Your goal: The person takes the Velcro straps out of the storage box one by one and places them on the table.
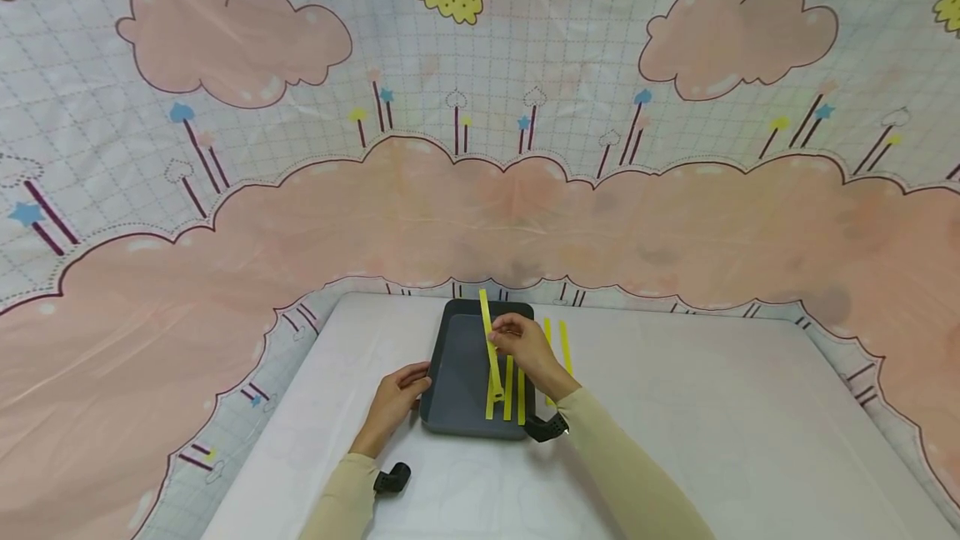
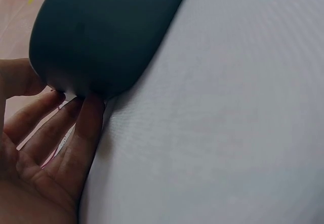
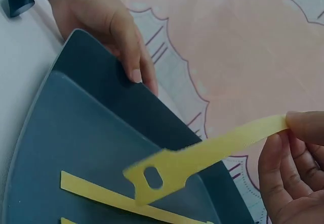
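Observation:
A dark grey tray (image 1: pixel 453 382) lies on the white table. At its left edge my left hand (image 1: pixel 393 402) grips the side, thumb and fingertips against the wall in the left wrist view. Over the tray, my right hand (image 1: pixel 528 352) pinches a yellow strap-type cable tie (image 3: pixel 223 153) between thumb and forefinger near one end. The tie's wider, slotted head hangs at the other end, above the tray floor. Several more yellow ties (image 1: pixel 508 390) lie lengthwise in the tray's right part, some partly hidden by the right hand and the held tie.
To the right of the tray, more yellow ties (image 1: pixel 566 348) lie on the table (image 1: pixel 712 407), partly behind the right forearm. A patterned pink and white curtain (image 1: pixel 480 215) stands behind the table's far edge. Both wrists wear black camera bands.

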`<state>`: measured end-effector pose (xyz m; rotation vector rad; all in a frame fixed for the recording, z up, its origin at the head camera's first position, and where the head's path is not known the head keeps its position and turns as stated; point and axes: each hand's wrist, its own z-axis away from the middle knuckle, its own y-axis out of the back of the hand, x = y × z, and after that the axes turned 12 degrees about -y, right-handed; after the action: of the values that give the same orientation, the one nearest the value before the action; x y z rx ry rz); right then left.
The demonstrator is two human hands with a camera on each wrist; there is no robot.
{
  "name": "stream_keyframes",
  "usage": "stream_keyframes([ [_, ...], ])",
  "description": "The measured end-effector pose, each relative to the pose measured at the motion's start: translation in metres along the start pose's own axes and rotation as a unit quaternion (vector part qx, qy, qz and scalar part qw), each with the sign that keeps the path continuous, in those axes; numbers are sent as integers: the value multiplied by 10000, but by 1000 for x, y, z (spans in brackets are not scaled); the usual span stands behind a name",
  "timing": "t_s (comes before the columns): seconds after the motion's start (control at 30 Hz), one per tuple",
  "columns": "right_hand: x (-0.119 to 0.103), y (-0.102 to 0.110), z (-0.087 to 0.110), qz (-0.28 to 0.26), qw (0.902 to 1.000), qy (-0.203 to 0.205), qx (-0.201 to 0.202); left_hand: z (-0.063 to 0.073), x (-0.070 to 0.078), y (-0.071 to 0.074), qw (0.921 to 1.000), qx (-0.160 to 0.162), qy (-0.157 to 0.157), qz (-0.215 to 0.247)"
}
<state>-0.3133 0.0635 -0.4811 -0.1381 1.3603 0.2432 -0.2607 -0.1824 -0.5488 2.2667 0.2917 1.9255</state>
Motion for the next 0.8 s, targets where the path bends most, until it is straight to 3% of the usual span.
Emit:
stream_keyframes([
  [0.37,0,10,10,-398,9984,96,403,0,-2,-1,10000,2,39,7],
  [0.8,2,34,19,-427,9974,-13,583,-1,-2,1,10000,-48,-28,-25],
])
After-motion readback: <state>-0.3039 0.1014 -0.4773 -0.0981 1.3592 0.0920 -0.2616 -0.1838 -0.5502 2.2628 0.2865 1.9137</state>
